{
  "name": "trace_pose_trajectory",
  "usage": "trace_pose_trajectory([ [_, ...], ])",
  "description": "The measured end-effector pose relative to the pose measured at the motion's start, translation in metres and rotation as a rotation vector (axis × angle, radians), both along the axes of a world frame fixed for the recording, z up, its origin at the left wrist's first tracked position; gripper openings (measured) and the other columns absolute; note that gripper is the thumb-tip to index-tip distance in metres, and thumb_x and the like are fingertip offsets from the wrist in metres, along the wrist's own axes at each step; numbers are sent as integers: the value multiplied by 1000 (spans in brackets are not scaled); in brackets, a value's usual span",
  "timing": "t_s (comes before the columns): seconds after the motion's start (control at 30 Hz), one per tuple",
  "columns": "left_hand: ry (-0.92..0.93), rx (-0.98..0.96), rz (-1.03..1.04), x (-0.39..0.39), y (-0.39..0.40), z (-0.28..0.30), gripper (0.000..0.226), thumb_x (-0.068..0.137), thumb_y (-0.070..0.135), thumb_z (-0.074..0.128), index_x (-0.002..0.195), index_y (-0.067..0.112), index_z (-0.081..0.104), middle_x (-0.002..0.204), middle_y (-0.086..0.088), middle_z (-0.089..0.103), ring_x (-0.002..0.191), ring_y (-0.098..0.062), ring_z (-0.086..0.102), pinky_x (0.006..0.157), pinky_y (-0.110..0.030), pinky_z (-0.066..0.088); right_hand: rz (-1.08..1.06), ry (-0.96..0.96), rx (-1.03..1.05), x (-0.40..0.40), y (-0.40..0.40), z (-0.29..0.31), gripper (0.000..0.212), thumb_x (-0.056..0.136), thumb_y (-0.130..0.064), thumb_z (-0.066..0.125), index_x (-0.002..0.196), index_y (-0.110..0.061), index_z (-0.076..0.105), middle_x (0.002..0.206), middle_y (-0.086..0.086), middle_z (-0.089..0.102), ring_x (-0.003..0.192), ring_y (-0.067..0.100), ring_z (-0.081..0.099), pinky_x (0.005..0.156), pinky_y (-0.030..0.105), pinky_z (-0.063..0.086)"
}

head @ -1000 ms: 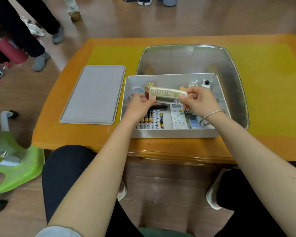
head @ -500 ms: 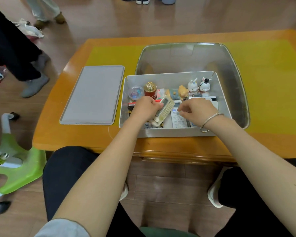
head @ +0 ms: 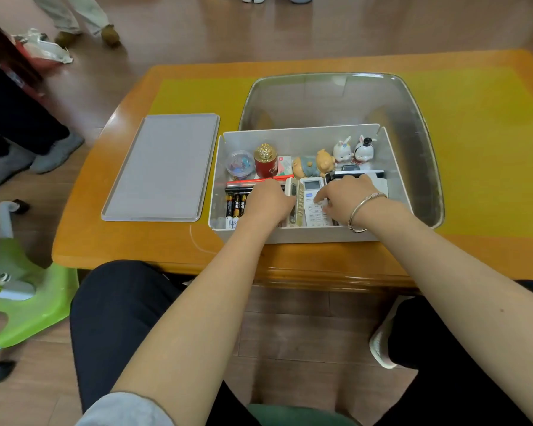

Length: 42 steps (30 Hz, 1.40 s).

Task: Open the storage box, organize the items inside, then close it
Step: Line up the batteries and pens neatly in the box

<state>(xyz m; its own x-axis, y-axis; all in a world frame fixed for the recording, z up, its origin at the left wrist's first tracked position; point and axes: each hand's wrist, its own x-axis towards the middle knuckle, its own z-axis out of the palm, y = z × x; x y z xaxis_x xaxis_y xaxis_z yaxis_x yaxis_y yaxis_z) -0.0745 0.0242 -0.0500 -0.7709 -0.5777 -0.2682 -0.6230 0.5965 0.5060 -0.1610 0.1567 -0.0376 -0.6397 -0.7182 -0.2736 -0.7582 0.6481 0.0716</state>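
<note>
1. Box [head: 293, 236] mid-frame on desk [head: 130, 244], open.
2. Left hand [head: 266, 201] knuckles up in box, fingers curled down over cream remote [head: 292, 192]; grip hidden, cannot tell.
3. Right hand [head: 346, 195] fingers bent, tips on white remote [head: 313, 195]; grip unclear.
4. Batteries [head: 235, 207] lower left of box.
5. Red jar [head: 265, 161], figurines [head: 351, 149] along far wall.
6. Lid [head: 163, 167] flat on desk, left of box.

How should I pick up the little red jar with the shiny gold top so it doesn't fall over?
Grip the red jar around its round red body, just below the gold lid, coming straight down from above. It stands upright at the back of the storage box, with a clear round tub on one side and a small card on the other, so the sides are probably too crowded.
</note>
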Motion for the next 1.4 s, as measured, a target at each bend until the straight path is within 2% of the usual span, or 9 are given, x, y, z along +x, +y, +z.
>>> trace_pose_trajectory([
  [0.33, -47, -63, -38, 3, 0, -8, 43, 89, 53, 57, 71, 14, 54, 63, 1, 53, 58, -13, 52, 46, -27, 32, -8, -65, -20, 1, 2, 3, 35, 93, -25, 46, 125, -36, 54, 118, -3, 62, 111, 21, 55, 92, 36, 37],
  [0.4, -50, -64, -56, 2, 0, -9, 41, 90, 49, 57, 76, 10, 59, 62, 0, 51, 58, -15, 50, 47, -27, 33, -10, -68, -25, 2, 2, 3, 35, 93, -23, 45, 124, -36, 55, 119, -2, 62, 112, 22, 54, 92, 36, 37],
  [0.5, -58, -54, -76, 3, -1, -9, 38, 92, 41, 59, 70, 9, 54, 60, -1, 48, 55, -15, 46, 47, -28, 31, -9, -84, -40, 2, 3, 3, 34, 92, -22, 44, 120, -34, 58, 117, -1, 63, 110, 21, 55, 92, 36, 38],
  [0.7, 3, -50, -45, 7, -3, -13, 41, 92, 45, 56, 71, 10, 58, 59, 0, 51, 56, -16, 51, 50, -28, 35, -2, -147, -59, 3, 3, 3, 29, 90, -22, 48, 108, -37, 65, 113, -4, 64, 103, 19, 56, 90, 35, 40],
  [0.87, -16, -37, -54, 8, -5, -13, 37, 90, 43, 60, 74, 10, 60, 62, -1, 53, 60, -17, 53, 51, -28, 36, 17, -134, -48, 1, 4, 2, 33, 92, -20, 48, 113, -41, 62, 112, -4, 63, 101, 18, 56, 86, 33, 38],
  [1.0, 68, -52, -56, 8, -4, -14, 24, 88, 37, 64, 83, 14, 61, 72, 1, 59, 69, -15, 57, 56, -28, 42, 38, -152, -25, 2, 5, 3, 34, 94, -21, 45, 117, -41, 60, 118, -2, 61, 105, 20, 55, 86, 33, 39],
  [1.1, 79, -57, -48, 9, -2, -14, 23, 88, 37, 65, 81, 15, 62, 69, 2, 59, 66, -12, 57, 51, -25, 39, 34, -193, -41, 1, 7, 7, 34, 94, -20, 45, 116, -38, 62, 120, -1, 61, 105, 20, 56, 88, 33, 42],
  [1.23, 57, -52, -55, 8, -4, -15, 21, 87, 35, 66, 79, 16, 62, 68, 1, 60, 64, -11, 57, 51, -24, 39, -9, -237, -143, -2, 11, 16, 33, 92, -16, 46, 115, -30, 65, 117, 1, 64, 97, 19, 58, 91, 37, 48],
  [1.4, 22, -39, -72, 8, -4, -14, 25, 86, 35, 67, 76, 13, 63, 67, -1, 62, 64, -13, 60, 51, -24, 42, -203, -124, -505, -27, 36, 33, 20, 88, -17, 57, 101, -20, 71, 97, 4, 70, 88, 22, 61, 80, 27, 45],
])
